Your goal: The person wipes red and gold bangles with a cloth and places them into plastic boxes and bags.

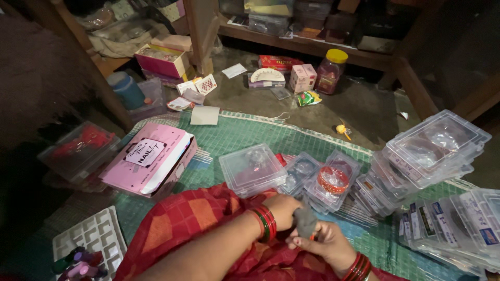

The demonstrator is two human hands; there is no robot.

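Both hands meet low in the frame over a red-and-orange checked cloth lap. Left hand, wrist ringed with red and green bangles, is closed around the upper end of a small dark grey cloth piece. Right hand, also bangled, pinches the lower end, with something thin and orange-red just showing at its fingertips; what it is cannot be told.

At 12 o'clock from the hands lies a closed clear plastic box. At 1 o'clock an open clear tray holds a red beaded bangle set. At 2 to 3 o'clock stand stacks of closed clear boxes, apparently packed; this is judged the finished portion. At 10 o'clock rests a pink printed carton. At 8 o'clock a white moulded tray carries small coloured bottles. All sit on a green woven mat.
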